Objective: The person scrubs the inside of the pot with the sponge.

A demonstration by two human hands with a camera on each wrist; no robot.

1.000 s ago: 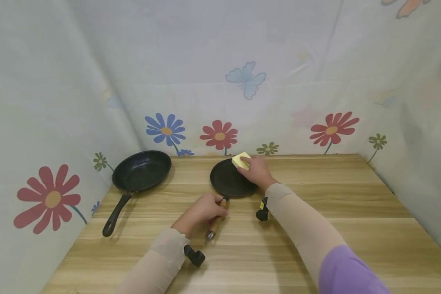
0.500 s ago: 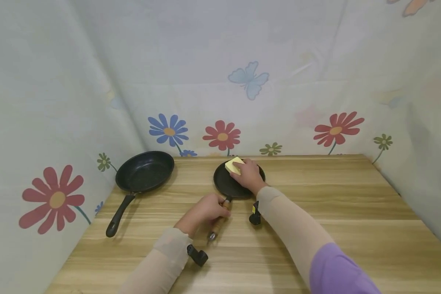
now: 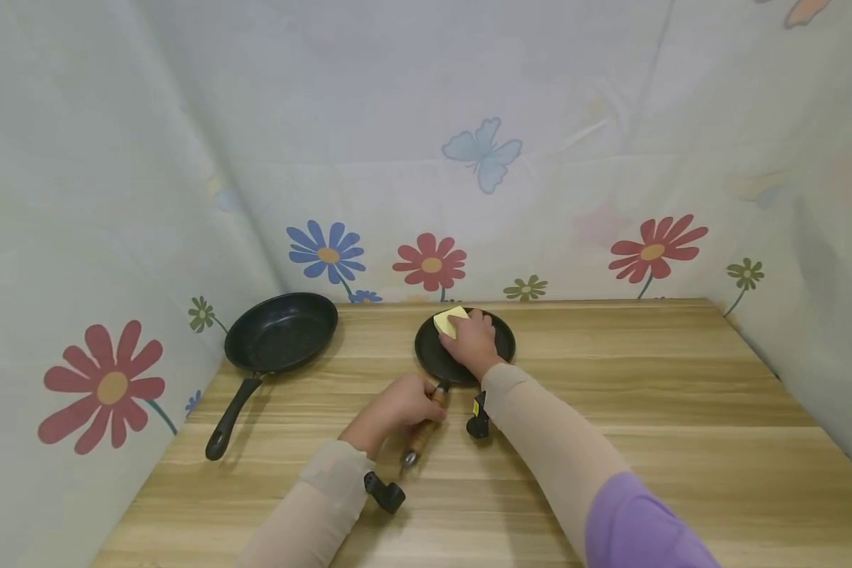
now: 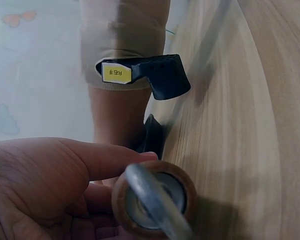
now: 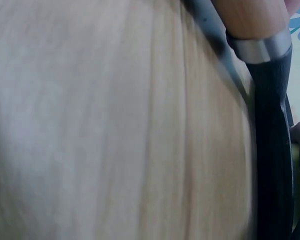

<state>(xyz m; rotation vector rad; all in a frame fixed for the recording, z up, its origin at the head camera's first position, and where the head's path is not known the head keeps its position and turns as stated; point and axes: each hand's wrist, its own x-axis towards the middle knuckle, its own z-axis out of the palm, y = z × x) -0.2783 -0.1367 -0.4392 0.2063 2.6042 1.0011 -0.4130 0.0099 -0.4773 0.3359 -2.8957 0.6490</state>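
Observation:
A small flat black pan (image 3: 435, 356) lies near the back of the table, its wooden handle (image 3: 423, 432) pointing toward me. My left hand (image 3: 405, 402) grips that handle from the left; in the left wrist view the handle's end with its metal ring (image 4: 155, 200) sits between thumb and curled fingers. With my right hand (image 3: 474, 343) I hold a pale yellow sponge (image 3: 449, 321) on the pan's cooking surface, near its far rim. The right wrist view catches the handle's metal collar (image 5: 262, 48) and the dark edge of the pan (image 5: 272, 160); the sponge is hidden there.
A larger, deeper black frying pan (image 3: 281, 333) stands at the back left, its black handle (image 3: 233, 418) angled toward the front left. Flower-printed cloth (image 3: 369, 189) hangs behind the wooden table (image 3: 646, 394) and along both sides.
My right hand has moved the sponge left across the pan, from the upper right rim toward the upper middle, with the forearm following. My left hand keeps its grip on the handle.

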